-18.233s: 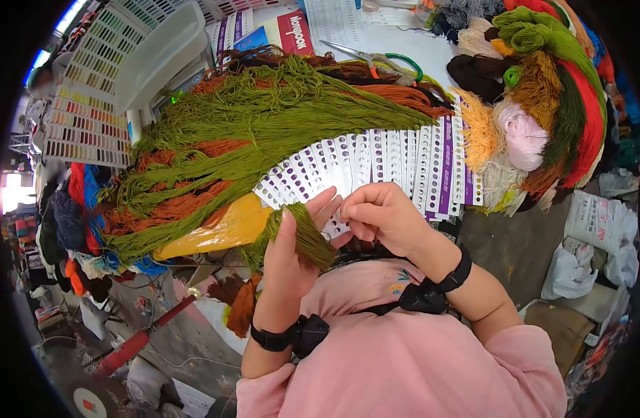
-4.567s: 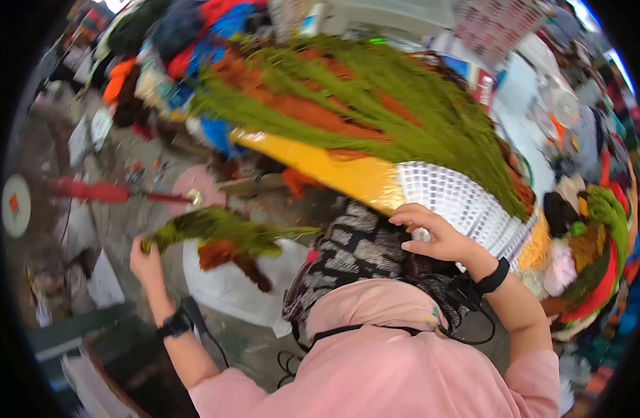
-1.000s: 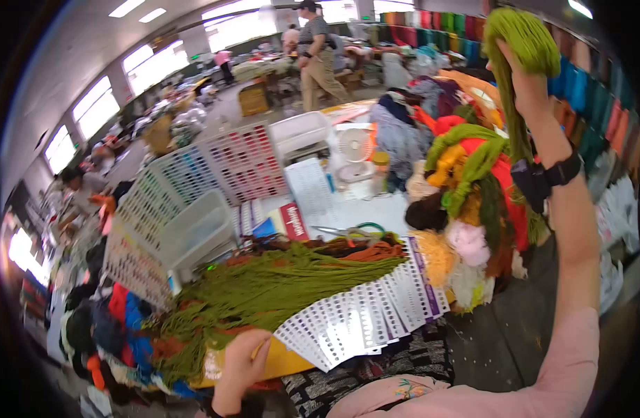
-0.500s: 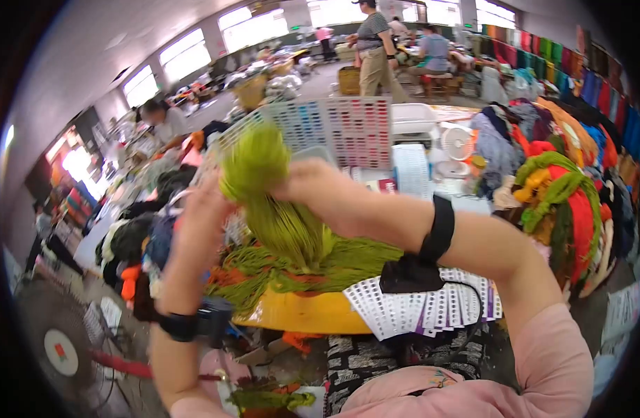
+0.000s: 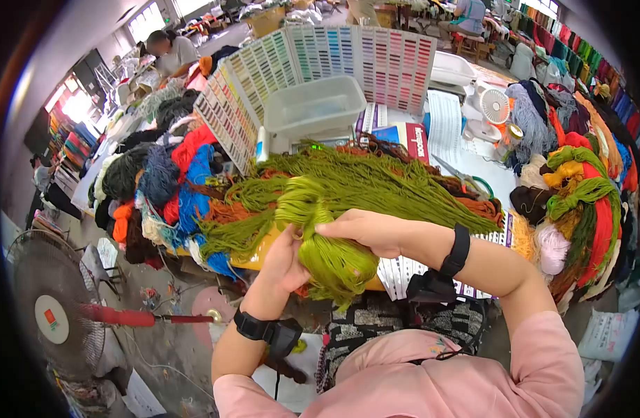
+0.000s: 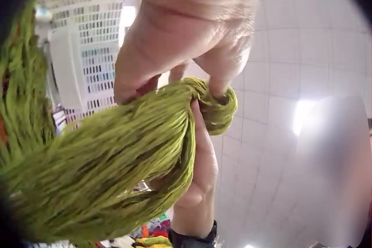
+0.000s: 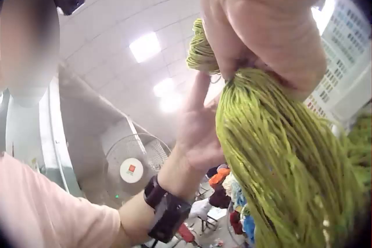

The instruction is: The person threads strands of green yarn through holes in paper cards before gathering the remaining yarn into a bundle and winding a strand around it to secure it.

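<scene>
A yellow-green skein of yarn (image 5: 337,261) is held in front of the body by both hands. My right hand (image 5: 368,233) grips its narrow neck, thumb on top; in the right wrist view the strands (image 7: 285,149) hang in a thick tail below that hand. My left hand (image 5: 285,261) holds the skein from the other side, and in the left wrist view its thumb and fingers close on the neck beside a small looped end (image 6: 224,111). Behind the hands, long olive-green yarn (image 5: 375,177) lies spread over rust-brown yarn (image 5: 229,211) on the table.
White punched cards (image 5: 398,275) fan out along the table's near edge. Scissors (image 5: 452,169), a notebook (image 5: 417,141) and a clear plastic tub (image 5: 313,106) stand beyond, before a folding colour chart (image 5: 396,66). Coloured yarn heaps flank both sides. A floor fan (image 5: 51,317) stands left.
One second ago the right hand held the skein high at the right, with the left hand low over the table. Both hands have since met on the skein and come down in front of the body.
</scene>
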Motion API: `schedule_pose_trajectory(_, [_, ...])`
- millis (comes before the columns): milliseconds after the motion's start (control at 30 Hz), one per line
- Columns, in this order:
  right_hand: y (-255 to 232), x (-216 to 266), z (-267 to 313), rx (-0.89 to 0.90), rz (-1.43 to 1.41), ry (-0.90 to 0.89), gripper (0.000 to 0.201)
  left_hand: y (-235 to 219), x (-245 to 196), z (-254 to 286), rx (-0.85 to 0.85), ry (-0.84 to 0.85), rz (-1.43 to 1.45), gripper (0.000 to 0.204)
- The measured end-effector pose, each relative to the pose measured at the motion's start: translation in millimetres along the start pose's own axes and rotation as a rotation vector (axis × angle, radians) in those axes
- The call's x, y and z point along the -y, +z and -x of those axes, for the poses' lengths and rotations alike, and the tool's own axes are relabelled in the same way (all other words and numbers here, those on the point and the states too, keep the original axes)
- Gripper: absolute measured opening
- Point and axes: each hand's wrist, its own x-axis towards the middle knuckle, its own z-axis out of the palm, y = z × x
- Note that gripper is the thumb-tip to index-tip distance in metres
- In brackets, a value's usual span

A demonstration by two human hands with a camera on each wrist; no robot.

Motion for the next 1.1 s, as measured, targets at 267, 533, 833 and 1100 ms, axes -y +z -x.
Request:
schedule_pose_trajectory(267, [-31, -33, 10, -0.185, 0.508, -0.189, 0.011, -14, 22, 9, 0.011, 0.157, -0.124, 0.038])
schedule_pose_trajectory(533, [-41, -23, 32, -0.135, 0.335, -0.259, 0.017, 15, 14, 19, 0.064, -0.136, -0.582, 0.038])
schedule_pose_trajectory(833, [-59, -28, 34, -0.19, 0.325, -0.253, 0.017, 8, 18, 18, -0.048, 0.098, -0.635, 0.024])
schedule_pose_trajectory(1100, [-56, -34, 32, 0.101, -0.304, -0.326, 0.023, 20, -11, 38, -0.131, 0.16, -0.6, 0.017])
